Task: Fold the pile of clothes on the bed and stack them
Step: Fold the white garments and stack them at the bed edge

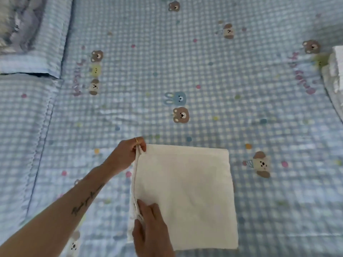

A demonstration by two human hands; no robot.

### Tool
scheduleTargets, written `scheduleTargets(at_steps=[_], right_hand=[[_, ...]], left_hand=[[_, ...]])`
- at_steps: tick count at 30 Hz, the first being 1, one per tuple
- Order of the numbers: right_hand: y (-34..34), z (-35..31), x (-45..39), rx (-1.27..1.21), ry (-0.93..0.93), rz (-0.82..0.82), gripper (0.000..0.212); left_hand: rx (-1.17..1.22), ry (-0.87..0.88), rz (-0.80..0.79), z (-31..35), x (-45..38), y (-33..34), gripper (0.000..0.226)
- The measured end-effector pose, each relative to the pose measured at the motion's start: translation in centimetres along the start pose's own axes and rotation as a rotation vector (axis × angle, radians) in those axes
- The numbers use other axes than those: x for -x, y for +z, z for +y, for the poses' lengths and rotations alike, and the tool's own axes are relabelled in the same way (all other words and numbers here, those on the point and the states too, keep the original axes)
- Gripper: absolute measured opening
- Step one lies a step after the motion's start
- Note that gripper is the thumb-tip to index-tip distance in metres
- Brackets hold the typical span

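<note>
A white cloth, folded into a rough square, lies flat on the bed near the front middle. My left hand pinches its far left corner, where the layered edges meet. My right hand grips the near left corner of the same edge, fingers closed on the fabric. The left edge is lifted slightly between the two hands. The rest of the cloth rests flat and smooth.
The bed has a blue checked sheet printed with bears and rabbits. A pillow in matching fabric sits at the far left. White folded fabric lies at the right edge of the bed.
</note>
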State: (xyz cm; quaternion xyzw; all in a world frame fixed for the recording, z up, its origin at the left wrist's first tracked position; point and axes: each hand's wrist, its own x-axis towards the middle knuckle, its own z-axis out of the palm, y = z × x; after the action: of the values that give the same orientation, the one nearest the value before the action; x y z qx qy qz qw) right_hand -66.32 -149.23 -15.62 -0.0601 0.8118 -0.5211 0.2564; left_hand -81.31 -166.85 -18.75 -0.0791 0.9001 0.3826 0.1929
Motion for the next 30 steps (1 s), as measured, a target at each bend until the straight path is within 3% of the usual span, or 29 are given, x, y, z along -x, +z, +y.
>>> scheduleTargets(at_steps=[3,5,7,9,11,14,16,18,21,24,27,30], right_hand=[[3.8,2.1,-2.5,0.126,0.058,-0.16,0.05],[4.3,3.8,-3.7,0.257,0.039,-0.245,0.048],[3.3,5.8,-4.4,0.396,-0.083,-0.12,0.046],[0.9,7.8,-4.6,0.573,-0.195,-0.061,0.046],[-3.0,10.1,-5.1,0.781,-0.158,-0.086,0.051],[-9.5,13.7,-5.4,0.966,-0.022,-0.039,0.053],[-12.8,14.7,-4.9,0.908,0.205,0.098,0.057],[-14.0,15.1,-3.7,0.723,0.359,0.247,0.054],[-13.2,13.9,-2.6,0.375,0.494,0.278,0.07],[-13.3,12.7,-2.6,0.21,0.521,0.367,0.059],[-15.5,11.2,-2.4,0.188,0.484,0.424,0.043],[-21.1,9.7,-1.1,0.178,0.434,0.511,0.041]], left_hand=[[0.005,-0.099,0.001,-3.9,0.1,0.1,0.044],[0.013,-0.159,0.108,-4.7,0.5,1.9,0.042],[-0.075,-0.089,0.241,-4.4,2.5,5.0,0.046],[-0.294,0.137,0.207,-4.3,5.2,8.7,0.052],[-0.486,0.252,0.124,-5.7,7.6,11.6,0.051],[-0.597,0.192,0.104,-8.0,8.7,12.9,0.055],[-0.491,0.067,0.147,-8.2,9.4,13.4,0.06],[-0.156,-0.139,0.282,-7.4,10.3,14.0,0.066],[0.253,-0.421,0.371,-5.2,11.0,13.5,0.078],[0.381,-0.715,0.356,-3.2,10.8,11.5,0.05],[0.397,-0.761,0.383,-0.1,11.0,9.8,0.035],[0.433,-0.682,0.445,5.6,10.6,9.5,0.027]])
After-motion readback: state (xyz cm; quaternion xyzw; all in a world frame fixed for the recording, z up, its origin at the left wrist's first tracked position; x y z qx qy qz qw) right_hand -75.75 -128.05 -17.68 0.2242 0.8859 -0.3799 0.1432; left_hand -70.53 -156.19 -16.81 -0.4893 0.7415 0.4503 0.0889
